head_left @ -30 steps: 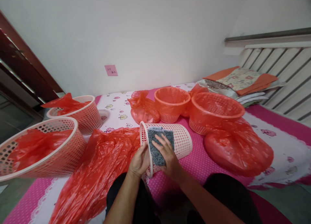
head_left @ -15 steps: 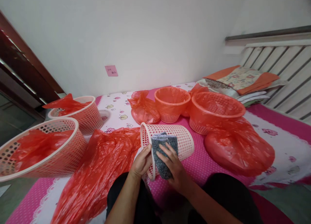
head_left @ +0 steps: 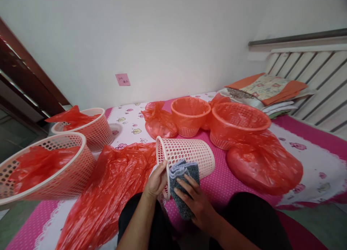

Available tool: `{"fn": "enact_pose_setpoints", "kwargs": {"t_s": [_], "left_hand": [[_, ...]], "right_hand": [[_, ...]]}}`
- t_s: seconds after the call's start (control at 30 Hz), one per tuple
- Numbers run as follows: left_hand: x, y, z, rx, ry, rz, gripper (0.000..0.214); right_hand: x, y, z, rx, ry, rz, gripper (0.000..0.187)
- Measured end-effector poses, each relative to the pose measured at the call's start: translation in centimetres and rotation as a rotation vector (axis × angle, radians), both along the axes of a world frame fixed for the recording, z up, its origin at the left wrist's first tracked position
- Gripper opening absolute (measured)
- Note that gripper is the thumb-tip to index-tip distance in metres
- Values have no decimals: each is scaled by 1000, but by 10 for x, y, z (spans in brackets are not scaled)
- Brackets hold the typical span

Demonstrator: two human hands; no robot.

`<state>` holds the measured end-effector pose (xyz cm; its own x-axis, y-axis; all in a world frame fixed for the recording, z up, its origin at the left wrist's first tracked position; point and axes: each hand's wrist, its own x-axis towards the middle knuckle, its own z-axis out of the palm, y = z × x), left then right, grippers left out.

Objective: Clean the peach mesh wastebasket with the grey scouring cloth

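A pale pink perforated plastic basket [head_left: 193,150] lies on its side in front of me, its open rim facing left. My left hand [head_left: 157,179] grips that rim, thumb on the outer edge. Against the basket's near side, close to the rim, my right hand [head_left: 191,199] presses a folded grey cloth [head_left: 187,170] with a lighter edge. The fingers are bent over the cloth, which hides part of the basket wall. Left of the basket, a red plastic bag [head_left: 114,181] lies spread out flat and crumpled.
Two pink baskets [head_left: 78,170] with red bags inside stand at left. Behind are two baskets [head_left: 191,114] lined with red bags, and bunched bags [head_left: 265,163] beside them. Folded textiles [head_left: 271,87] lie by the white slatted headboard [head_left: 320,72]. A pink note [head_left: 123,79] is on the wall.
My right hand and the cloth have slid downward along the basket's near side, toward me. My left hand stays on the rim, and the view has shifted slightly.
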<state>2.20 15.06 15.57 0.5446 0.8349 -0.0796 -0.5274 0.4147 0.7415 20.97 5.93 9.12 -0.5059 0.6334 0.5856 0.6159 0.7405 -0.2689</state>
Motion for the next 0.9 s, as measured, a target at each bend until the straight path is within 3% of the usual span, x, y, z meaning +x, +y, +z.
{"fn": "enact_pose_setpoints", "kwargs": {"t_s": [0.33,0.6,0.73,0.9], "left_hand": [[2,-1,-1,-12,-7,22,62],[6,-7,-12,-58,135,36,52],[5,-6,-15,-17,173,87,49],[7,-9,-8,-44,162,95,56]], "right_hand": [[-1,-5,-4,-1,-56,4,78],[-2,-8,-9,12,-108,17,81],[3,-11,-19,7,-136,27,80],[9,-12,-35,35,-173,49,71]]}}
